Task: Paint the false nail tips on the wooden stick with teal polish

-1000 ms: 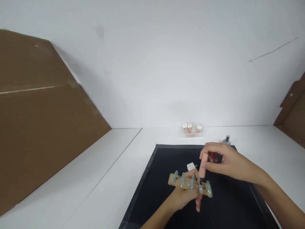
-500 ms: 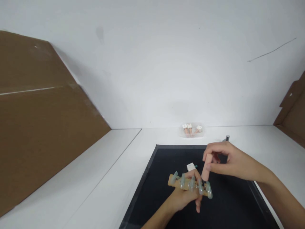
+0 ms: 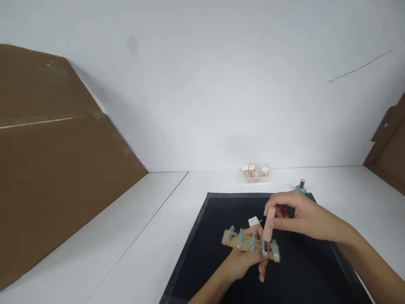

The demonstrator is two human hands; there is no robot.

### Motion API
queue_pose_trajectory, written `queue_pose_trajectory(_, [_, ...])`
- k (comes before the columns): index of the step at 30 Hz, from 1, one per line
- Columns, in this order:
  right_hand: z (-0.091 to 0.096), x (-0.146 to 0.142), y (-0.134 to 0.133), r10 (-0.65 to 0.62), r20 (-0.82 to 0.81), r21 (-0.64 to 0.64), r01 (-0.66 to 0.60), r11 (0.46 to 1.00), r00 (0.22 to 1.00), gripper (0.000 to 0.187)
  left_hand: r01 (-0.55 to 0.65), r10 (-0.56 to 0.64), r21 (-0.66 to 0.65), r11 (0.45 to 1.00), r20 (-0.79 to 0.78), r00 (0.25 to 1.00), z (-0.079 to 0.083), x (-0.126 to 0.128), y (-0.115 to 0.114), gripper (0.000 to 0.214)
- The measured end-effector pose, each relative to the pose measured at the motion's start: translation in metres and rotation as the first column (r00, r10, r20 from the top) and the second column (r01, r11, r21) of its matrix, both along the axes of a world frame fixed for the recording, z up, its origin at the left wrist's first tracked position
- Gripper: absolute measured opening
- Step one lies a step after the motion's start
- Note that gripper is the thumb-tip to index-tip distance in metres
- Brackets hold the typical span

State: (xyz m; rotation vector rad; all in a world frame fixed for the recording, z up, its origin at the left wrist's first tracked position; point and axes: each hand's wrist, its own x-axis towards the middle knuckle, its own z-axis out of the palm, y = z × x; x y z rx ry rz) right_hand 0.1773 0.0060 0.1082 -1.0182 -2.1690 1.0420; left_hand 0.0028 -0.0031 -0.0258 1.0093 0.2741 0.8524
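Observation:
My left hand [image 3: 245, 259] grips a tan wooden strip [image 3: 232, 241] that carries several pale green false nails, held above a black mat [image 3: 221, 215]. My right hand [image 3: 299, 215] pinches a pink-capped polish brush [image 3: 268, 226], its dark tip touching a nail near the strip's right end. A small white block [image 3: 253, 221] lies on the mat just behind the strip. A teal polish bottle [image 3: 301, 186] with no cap on it stands at the mat's far right corner.
A clear tray [image 3: 255, 173] with pink and white pieces sits on the white table against the back wall. Brown cardboard panels stand at the left [image 3: 57, 169] and far right [image 3: 389, 143].
My right hand drew the brush up and right off the nails half a second ago, then brought it back down onto a nail. The strip shifted slightly left.

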Motion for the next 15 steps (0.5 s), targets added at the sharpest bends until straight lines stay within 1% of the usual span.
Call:
queue_pose_trajectory(7, [-0.0035,0.0001,0.0034,-0.03,-0.026,0.03,0.031,0.999,0.999,0.016,0.016,-0.016,0.005,1.0,0.003,1.0,-0.0046,-0.0004,-0.0001,0.024])
queue_pose_trajectory(10, [-0.0029,-0.001,0.0034,-0.045,-0.036,0.023,0.046,0.999,0.998,0.013,0.005,-0.005,0.009,1.0,0.003,1.0,-0.005,-0.0002,-0.0005,0.025])
queue_pose_trajectory(15, [-0.0002,-0.0014,0.0009,-0.054,-0.068,0.005,0.055,0.998,0.996,0.013,0.003,-0.003,0.014,1.0,0.01,1.0,-0.0045,-0.0003,-0.0004,0.026])
